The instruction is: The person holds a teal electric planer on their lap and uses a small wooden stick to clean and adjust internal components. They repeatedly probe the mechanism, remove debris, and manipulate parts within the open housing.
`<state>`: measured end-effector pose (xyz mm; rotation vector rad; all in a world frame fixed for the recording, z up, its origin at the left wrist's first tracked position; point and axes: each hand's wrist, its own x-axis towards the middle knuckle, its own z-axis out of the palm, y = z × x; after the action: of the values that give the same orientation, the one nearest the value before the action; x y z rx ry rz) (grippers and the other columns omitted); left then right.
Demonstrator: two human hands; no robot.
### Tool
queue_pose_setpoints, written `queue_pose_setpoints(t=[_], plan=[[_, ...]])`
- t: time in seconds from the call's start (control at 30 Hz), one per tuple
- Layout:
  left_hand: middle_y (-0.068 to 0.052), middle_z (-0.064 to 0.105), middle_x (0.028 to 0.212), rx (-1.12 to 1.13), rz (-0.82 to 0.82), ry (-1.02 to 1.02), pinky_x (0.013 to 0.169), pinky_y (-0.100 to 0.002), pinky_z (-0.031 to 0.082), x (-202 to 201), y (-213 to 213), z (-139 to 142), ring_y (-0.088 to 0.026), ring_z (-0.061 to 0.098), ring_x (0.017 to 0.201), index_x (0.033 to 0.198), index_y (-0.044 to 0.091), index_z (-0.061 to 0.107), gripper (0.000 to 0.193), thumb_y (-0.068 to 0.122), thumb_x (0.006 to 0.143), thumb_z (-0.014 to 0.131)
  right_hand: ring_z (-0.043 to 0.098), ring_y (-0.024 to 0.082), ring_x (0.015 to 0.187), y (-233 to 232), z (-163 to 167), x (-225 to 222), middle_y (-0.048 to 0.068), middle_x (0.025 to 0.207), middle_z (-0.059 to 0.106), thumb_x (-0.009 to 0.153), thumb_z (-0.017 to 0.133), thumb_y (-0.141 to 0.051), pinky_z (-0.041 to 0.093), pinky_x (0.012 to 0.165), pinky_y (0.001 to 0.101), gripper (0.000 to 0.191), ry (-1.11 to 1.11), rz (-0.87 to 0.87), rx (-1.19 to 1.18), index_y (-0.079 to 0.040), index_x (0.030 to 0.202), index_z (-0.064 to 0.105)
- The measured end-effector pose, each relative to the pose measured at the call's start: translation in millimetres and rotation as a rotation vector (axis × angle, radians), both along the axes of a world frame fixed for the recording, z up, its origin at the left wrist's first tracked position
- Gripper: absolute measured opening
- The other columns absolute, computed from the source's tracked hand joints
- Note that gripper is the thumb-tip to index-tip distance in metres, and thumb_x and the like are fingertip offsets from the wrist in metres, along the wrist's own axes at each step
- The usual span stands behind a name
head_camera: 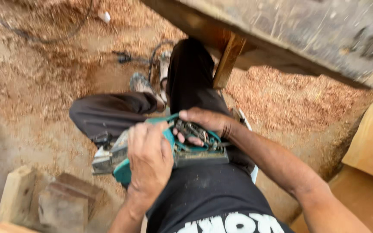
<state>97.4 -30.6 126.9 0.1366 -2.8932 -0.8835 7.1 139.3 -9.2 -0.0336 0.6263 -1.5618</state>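
Left hand (150, 155) has its grip wrapped tight over the teal handle of the power tool (169, 151), fingers curled down around it, so it's clamped on; the tool itself sits on the person's lap, resting across the black trousers (191, 82), metal base pointing out to the left; that tool is my landmark for everything else.

Going left to right: down-left of the tool there's a stack of rough wood blocks (48, 200) on the floor; up-left of it the ground is all sawdust (31, 73) with a dark cable (31, 36) snaking through; right above the tool the legs stretch away, one foot in a worn sandal (141, 83).

Right hand (206, 123) is on the tool's right side; thumb laid along the top edge of the opened housing, fingertips pressed into the exposed wiring inside; fingers bent and touching, but I can't tell if they're actually pinching anything.

Up-right of the tool is a heavy dark wooden desk (307, 30) with a pale leg (227, 60); far right of it, a light wood board (372, 138).
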Motion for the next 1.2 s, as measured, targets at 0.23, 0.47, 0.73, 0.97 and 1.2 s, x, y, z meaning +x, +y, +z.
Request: queue_pose_setpoints(t=[0.23,0.47,0.73,0.97,1.2], plan=[[-0.014,0.056,0.104,0.013,-0.013,-0.055,0.091,-0.049,0.043,33,-7,-33,-0.036,0.055,0.101,0.109,0.003,0.063,0.02,-0.001,0.09,0.064,0.058,0.012,0.053,7,-23,24,0.014,0.091,0.072,0.108,0.053,-0.048,0.05,0.046,0.0256,0.056,0.075,-0.003,0.013,0.006,0.112,0.066],[-0.009,0.053,0.102,-0.065,-0.121,-0.048,0.094,-0.048,0.04,30,-3,-37,-0.029,0.055,0.102,0.105,0.008,0.063,0.017,0.01,0.093,0.074,0.058,0.014,0.052,-1,-16,21,0.013,0.078,0.067,0.108,0.053,-0.049,0.05,0.045,0.0268,0.057,0.053,-0.01,0.028,0.006,0.103,0.066],[-0.008,0.053,0.097,-0.263,-0.275,-0.03,0.096,-0.046,0.041,37,19,-45,-0.025,0.053,0.093,0.11,0.002,0.067,0.016,0.016,0.101,0.066,0.058,0.016,0.051,1,-23,22,0.011,0.064,0.061,0.111,0.052,-0.05,0.05,0.046,0.0276,0.058,0.068,-0.015,-0.037,0.002,0.089,0.066],[-0.008,0.052,0.092,-0.343,-0.35,-0.065,0.096,-0.046,0.042,38,24,-52,-0.024,0.053,0.091,0.104,0.003,0.068,0.014,0.017,0.101,0.067,0.06,0.015,0.051,2,-23,23,0.01,0.064,0.062,0.111,0.051,-0.048,0.052,0.046,0.0272,0.057,0.059,-0.013,-0.019,0.001,0.086,0.065],[-0.006,0.052,0.087,-0.323,-0.293,-0.003,0.092,-0.043,0.042,44,33,-48,-0.023,0.052,0.085,0.094,0.007,0.067,0.015,0.017,0.105,0.069,0.06,0.014,0.052,4,-19,22,0.011,0.075,0.066,0.11,0.051,-0.045,0.052,0.046,0.0261,0.055,0.041,-0.037,0.021,0.007,0.106,0.068]])
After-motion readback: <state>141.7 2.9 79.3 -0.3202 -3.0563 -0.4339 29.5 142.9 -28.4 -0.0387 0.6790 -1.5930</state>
